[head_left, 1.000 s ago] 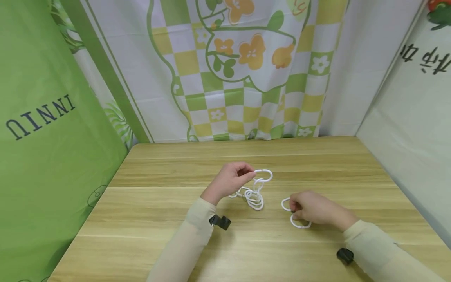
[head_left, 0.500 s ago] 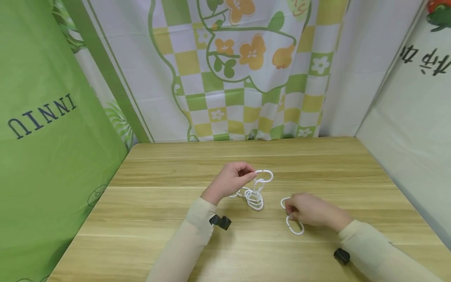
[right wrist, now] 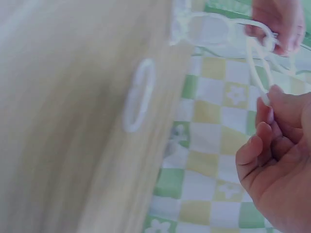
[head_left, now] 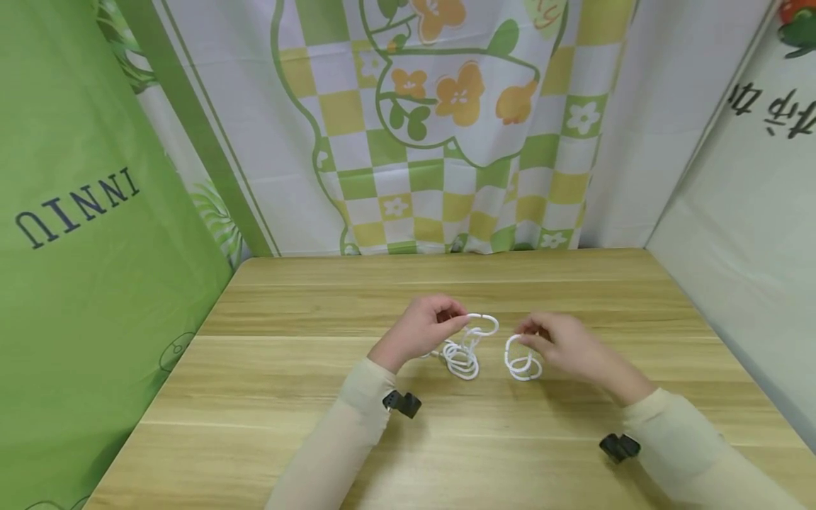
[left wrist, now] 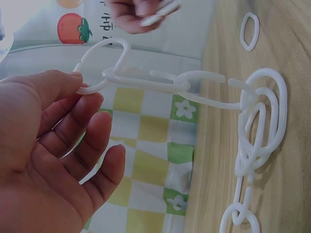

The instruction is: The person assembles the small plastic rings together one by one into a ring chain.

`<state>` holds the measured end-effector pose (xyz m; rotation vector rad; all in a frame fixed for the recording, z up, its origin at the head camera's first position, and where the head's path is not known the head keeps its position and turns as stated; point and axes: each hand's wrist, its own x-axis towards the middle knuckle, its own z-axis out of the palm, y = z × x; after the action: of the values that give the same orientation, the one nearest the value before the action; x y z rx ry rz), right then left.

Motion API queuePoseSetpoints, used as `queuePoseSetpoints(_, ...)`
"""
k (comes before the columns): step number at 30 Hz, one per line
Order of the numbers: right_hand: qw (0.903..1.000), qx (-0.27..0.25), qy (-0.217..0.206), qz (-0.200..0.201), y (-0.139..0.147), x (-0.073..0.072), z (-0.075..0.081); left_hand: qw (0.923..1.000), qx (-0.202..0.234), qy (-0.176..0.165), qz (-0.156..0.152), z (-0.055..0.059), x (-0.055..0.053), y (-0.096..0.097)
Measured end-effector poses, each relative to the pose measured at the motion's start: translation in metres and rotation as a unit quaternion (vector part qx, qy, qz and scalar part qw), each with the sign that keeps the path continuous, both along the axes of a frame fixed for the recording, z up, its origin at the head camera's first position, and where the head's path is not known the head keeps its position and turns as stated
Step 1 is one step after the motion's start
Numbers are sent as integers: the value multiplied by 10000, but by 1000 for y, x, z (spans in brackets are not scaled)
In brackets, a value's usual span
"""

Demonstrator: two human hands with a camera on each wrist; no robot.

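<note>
Thumb and fingers of my left hand [head_left: 423, 329] pinch the end link of a chain of white plastic links [left wrist: 146, 84]. The chain hangs from that link, and its lower part lies heaped on the table. Small gaps show in some of the links. My right hand [head_left: 564, 347] pinches a separate white link [right wrist: 257, 77], raised above the table to the right of the chain. Under it, a loose white link [left wrist: 257, 30] lies flat on the wood. In the head view the raised link partly overlaps the loose one.
The wooden table [head_left: 287, 297] has a checked curtain [head_left: 421, 177] behind it. A green cloth [head_left: 83, 297] hangs at the left and a pale printed cloth [head_left: 752, 248] at the right.
My right hand has lifted one white link off the table and moved it away from me, nearer the chain's end. The other link stays on the table. My left hand has barely moved.
</note>
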<state>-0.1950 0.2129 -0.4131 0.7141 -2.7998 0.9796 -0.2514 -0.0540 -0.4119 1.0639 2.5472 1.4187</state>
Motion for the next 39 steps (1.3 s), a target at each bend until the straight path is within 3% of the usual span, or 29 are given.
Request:
queuePoseSetpoints(4, 9994, -240, 90, -226, -8, 1, 15, 9999, 2, 1, -105, -1, 1, 2)
queuePoseSetpoints(9, 9983, -422, -9, -394, -18, 1, 22, 9997, -29, -52, -255, -2, 3, 5)
queuePoseSetpoints(16, 9964, -552, -40, -647, -21, -1, 21, 9992, -127, -9, -384, -2, 6, 8)
queuePoseSetpoints(26, 9962, -594, 139, -622, -25, -3, 19, 9983, -137, 252, -510, -1, 5, 8)
queuePoseSetpoints(32, 9957, -605, 97, -699, -26, -3, 18, 9985, -100, 152, -526, -1, 6, 8)
queuePoseSetpoints(39, 9906, -1001, -130, -919, -27, -2, 18, 9985, -25, -204, -510, 0, 8, 8)
